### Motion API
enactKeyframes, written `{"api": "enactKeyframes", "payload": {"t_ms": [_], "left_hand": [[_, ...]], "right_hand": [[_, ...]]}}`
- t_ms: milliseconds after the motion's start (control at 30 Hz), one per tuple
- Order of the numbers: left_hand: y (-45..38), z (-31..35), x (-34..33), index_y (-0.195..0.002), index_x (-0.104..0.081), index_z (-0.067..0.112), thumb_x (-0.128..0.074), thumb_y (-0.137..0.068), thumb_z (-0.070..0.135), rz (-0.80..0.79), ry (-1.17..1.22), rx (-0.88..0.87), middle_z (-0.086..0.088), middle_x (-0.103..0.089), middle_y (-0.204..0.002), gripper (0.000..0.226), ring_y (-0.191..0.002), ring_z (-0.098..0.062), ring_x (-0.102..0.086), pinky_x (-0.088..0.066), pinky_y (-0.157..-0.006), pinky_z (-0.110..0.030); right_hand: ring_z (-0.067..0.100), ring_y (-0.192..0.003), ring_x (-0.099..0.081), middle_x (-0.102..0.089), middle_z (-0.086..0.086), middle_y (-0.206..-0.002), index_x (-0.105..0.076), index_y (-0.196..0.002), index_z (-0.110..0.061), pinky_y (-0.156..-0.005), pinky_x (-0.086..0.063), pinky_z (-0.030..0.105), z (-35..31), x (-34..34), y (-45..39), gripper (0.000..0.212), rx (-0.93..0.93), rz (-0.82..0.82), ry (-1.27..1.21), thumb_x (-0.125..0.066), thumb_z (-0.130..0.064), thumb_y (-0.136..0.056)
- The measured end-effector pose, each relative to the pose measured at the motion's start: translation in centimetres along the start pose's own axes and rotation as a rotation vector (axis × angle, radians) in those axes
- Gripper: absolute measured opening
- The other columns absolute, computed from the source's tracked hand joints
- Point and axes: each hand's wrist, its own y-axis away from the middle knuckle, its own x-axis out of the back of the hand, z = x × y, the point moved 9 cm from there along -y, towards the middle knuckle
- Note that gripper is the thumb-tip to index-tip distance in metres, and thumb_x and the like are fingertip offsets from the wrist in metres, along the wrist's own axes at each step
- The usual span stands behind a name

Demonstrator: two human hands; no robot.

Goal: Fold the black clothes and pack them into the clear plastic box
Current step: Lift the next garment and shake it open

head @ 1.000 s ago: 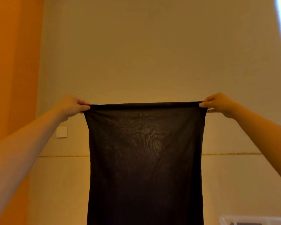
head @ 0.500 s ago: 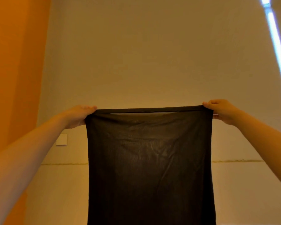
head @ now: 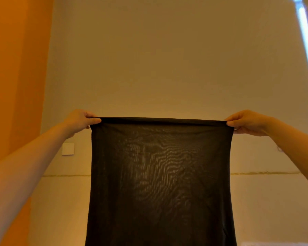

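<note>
While hands [head: 164,121] stretch garment [head: 160,183], wall switch [head: 68,148] behind

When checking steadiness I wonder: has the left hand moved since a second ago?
No, not noticeably. The left hand pinching the black garment sits as far above and right of the wall switch as before.

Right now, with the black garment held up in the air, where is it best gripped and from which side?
At the two top corners of the black garment, each taken from its own outer side, as the left hand and right hand pinch it now. The banded top edge is stretched level between them, so the thin cloth hangs flat and unwrinkled, probably ready for a lengthwise fold.
</note>
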Motion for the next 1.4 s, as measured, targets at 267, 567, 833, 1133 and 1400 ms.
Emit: {"api": "enactKeyframes", "payload": {"t_ms": [267,567,833,1133,1400], "left_hand": [[-0.6,0.7,-1.3,-0.095,-0.072,0.007,-0.058,-0.091,0.012,-0.075,-0.34,-0.084,-0.017,-0.067,-0.082,0.015,-0.07,-0.023,-0.054,-0.04,-0.063,-0.031],[-0.9,-2.9,-3.7,-0.094,-0.069,0.006,-0.053,-0.092,0.003,-0.187,-0.301,-0.011,-0.009,-0.066,-0.084,0.016,-0.077,-0.018,-0.06,-0.048,-0.069,-0.026],[-2.6,-9.3,-8.9,-0.067,-0.064,0.013,-0.056,-0.093,0.018,-0.331,-0.612,0.056,-0.002,-0.06,-0.063,0.028,-0.058,-0.012,-0.053,-0.04,-0.057,-0.021],[-11.8,-12.3,-13.1,-0.08,-0.066,0.005,-0.059,-0.092,0.014,-0.043,-0.344,0.186,-0.007,-0.062,-0.067,0.017,-0.063,-0.016,-0.057,-0.039,-0.05,-0.024],[-12.1,-6.6,-8.1,-0.083,-0.067,0.003,-0.063,-0.088,0.008,0.226,-0.054,0.083,-0.01,-0.054,-0.068,0.008,-0.066,-0.022,-0.048,-0.037,-0.063,-0.029]], "right_hand": [[0.017,-0.068,-0.055,-0.06,0.01,-0.074,-0.062,-0.073,-0.007,-0.055,-0.05,0.021,-0.5,1.1,-0.6,0.013,0.066,0.267,0.223,-0.063,-0.01,-0.085],[0.02,-0.074,-0.059,-0.063,0.013,-0.083,-0.065,-0.084,-0.003,-0.054,-0.054,0.015,2.8,-0.4,-2.4,0.007,0.003,0.159,0.188,-0.059,-0.005,-0.087],[0.017,-0.066,-0.058,-0.064,0.011,-0.072,-0.066,-0.084,-0.004,-0.059,-0.047,0.023,9.7,-3.6,-6.6,0.008,-0.097,0.079,0.299,-0.06,-0.007,-0.087],[0.013,-0.046,-0.055,-0.06,0.012,-0.07,-0.065,-0.088,0.005,-0.048,-0.044,0.022,14.7,-2.9,-16.1,0.01,-0.065,0.375,0.321,-0.059,-0.002,-0.087],[-0.002,-0.038,-0.055,-0.061,0.011,-0.074,-0.066,-0.1,0.005,-0.043,-0.044,0.012,5.8,2.7,-15.1,0.019,0.161,0.623,0.261,-0.062,-0.008,-0.087]]}}
